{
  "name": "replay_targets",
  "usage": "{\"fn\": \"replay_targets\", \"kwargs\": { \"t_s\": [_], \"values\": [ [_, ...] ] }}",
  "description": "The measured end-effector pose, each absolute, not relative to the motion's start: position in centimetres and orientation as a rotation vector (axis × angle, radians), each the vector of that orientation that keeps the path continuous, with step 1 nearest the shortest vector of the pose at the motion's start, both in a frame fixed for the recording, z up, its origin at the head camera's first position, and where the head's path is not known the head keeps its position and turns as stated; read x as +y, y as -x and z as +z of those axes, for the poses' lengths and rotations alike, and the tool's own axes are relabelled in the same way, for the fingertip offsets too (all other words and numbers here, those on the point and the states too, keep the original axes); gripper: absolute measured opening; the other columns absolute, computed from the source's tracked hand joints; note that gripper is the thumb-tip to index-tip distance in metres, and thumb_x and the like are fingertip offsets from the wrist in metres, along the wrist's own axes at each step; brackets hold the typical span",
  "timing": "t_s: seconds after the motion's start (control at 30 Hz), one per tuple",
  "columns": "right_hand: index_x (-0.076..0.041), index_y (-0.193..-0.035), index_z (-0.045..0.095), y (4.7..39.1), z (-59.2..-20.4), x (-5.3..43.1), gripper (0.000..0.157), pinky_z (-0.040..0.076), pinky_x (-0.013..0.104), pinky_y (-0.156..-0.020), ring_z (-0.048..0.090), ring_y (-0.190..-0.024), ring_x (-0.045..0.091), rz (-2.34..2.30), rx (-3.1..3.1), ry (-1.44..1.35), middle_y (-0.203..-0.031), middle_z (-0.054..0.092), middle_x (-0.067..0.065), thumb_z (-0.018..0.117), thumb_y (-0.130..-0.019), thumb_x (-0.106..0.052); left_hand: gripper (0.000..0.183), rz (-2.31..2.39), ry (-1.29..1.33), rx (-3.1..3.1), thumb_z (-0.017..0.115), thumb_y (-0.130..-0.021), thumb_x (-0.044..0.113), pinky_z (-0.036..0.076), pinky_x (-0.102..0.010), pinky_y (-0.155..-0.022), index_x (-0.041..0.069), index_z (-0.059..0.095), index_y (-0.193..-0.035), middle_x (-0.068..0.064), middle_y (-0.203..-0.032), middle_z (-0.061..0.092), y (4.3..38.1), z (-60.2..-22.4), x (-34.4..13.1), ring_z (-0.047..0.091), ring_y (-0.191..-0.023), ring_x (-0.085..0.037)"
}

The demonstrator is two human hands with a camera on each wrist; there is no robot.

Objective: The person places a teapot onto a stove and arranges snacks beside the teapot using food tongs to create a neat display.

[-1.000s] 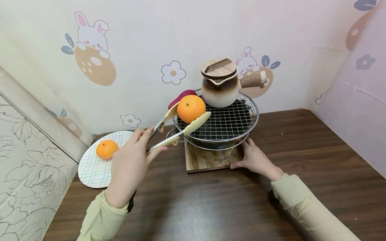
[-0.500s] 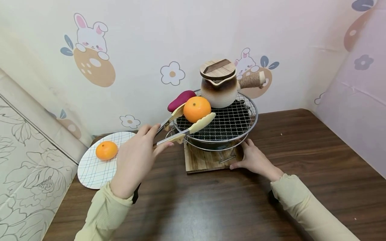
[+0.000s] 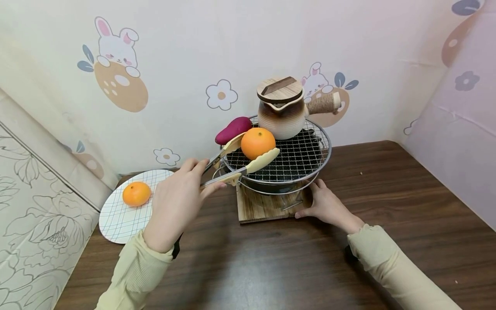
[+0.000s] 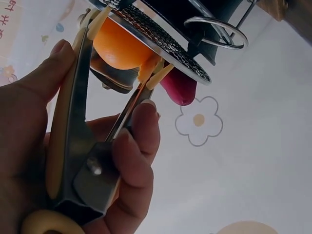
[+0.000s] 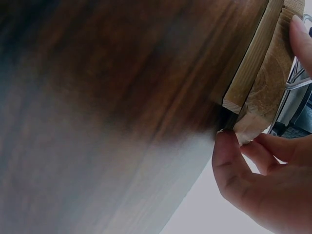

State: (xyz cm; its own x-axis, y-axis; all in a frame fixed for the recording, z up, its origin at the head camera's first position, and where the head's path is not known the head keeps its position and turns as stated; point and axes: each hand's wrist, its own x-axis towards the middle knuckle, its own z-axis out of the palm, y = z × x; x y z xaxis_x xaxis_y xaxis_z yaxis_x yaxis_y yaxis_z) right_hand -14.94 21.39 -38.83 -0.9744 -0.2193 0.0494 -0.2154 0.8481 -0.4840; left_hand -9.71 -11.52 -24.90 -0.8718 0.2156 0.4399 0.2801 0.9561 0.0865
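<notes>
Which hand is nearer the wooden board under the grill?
Right. The right hand touches the wooden board at its right edge; the left hand, holding the tongs, is off to its left, apart from it.

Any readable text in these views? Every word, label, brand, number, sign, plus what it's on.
Red characters, on the printed wall covering, at the left wrist view's upper left edge: turned sideways, small, too unclear to quote.
Tongs, pot, plate, grill, wooden board: no writing shows.
So nothing I can quote reliably.
</notes>
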Motion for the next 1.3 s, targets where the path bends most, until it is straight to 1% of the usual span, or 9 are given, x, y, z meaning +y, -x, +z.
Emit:
{"fn": "replay_targets", "kwargs": {
  "t_s": [0.13,0.4,0.63,0.9,1.0,1.17,1.3],
  "values": [
    [0.009,-0.146,0.028,14.91,-38.83,21.36,0.117,0.047,0.056,-0.091,0.052,-0.116,0.049,-0.783,3.011,0.353,-0.139,0.034,0.035,0.087,-0.062,-0.045,0.067,-0.204,0.349,-2.672,0.071,-0.079,0.054,0.038,-0.029,-0.042,0.010,0.061,-0.128,-0.004,-0.108,0.064,9.71,-24.87,-11.49,0.060,-0.062,-0.021],
    [0.009,-0.147,0.026,14.95,-38.84,21.43,0.118,0.047,0.057,-0.091,0.051,-0.117,0.051,-0.781,3.003,0.338,-0.141,0.032,0.035,0.087,-0.062,-0.046,0.069,-0.219,0.336,-2.653,0.071,-0.079,0.054,0.038,-0.029,-0.042,0.010,0.059,-0.130,-0.005,-0.113,0.065,9.57,-24.83,-11.39,0.065,-0.070,-0.023],
    [0.009,-0.146,0.027,14.89,-38.85,21.42,0.117,0.048,0.056,-0.090,0.051,-0.117,0.050,-0.786,3.006,0.353,-0.140,0.033,0.035,0.087,-0.062,-0.046,0.066,-0.203,0.343,-2.592,0.070,-0.079,0.053,0.040,-0.031,-0.042,0.011,0.061,-0.129,-0.003,-0.110,0.065,9.55,-25.09,-11.26,0.063,-0.066,-0.022],
    [0.009,-0.148,0.025,14.84,-38.73,21.34,0.118,0.047,0.057,-0.092,0.045,-0.123,0.054,-0.791,2.993,0.340,-0.146,0.025,0.039,0.087,-0.063,-0.045,0.067,-0.222,0.339,-2.544,0.072,-0.078,0.052,0.039,-0.030,-0.041,0.011,0.061,-0.130,-0.001,-0.105,0.065,9.75,-25.36,-11.21,0.062,-0.065,-0.019],
    [0.009,-0.147,0.025,14.82,-38.70,21.32,0.118,0.047,0.057,-0.092,0.046,-0.122,0.054,-0.785,2.994,0.339,-0.146,0.026,0.039,0.087,-0.063,-0.045,0.067,-0.223,0.342,-2.532,0.073,-0.078,0.051,0.038,-0.030,-0.041,0.011,0.061,-0.130,-0.002,-0.104,0.065,9.83,-25.49,-11.24,0.061,-0.064,-0.019],
    [0.009,-0.147,0.026,14.78,-38.71,21.31,0.117,0.047,0.057,-0.091,0.047,-0.121,0.053,-0.785,3.000,0.343,-0.144,0.029,0.038,0.087,-0.063,-0.045,0.068,-0.231,0.347,-2.532,0.072,-0.078,0.052,0.038,-0.030,-0.041,0.010,0.060,-0.130,-0.004,-0.106,0.065,9.74,-25.73,-11.39,0.061,-0.063,-0.021],
    [0.009,-0.147,0.026,14.78,-38.74,21.35,0.117,0.047,0.057,-0.091,0.048,-0.120,0.052,-0.789,3.004,0.349,-0.144,0.029,0.037,0.087,-0.063,-0.045,0.070,-0.250,0.331,-2.526,0.072,-0.078,0.053,0.038,-0.031,-0.042,0.010,0.059,-0.132,-0.007,-0.111,0.064,9.48,-25.78,-11.57,0.063,-0.065,-0.024]
  ]
}}
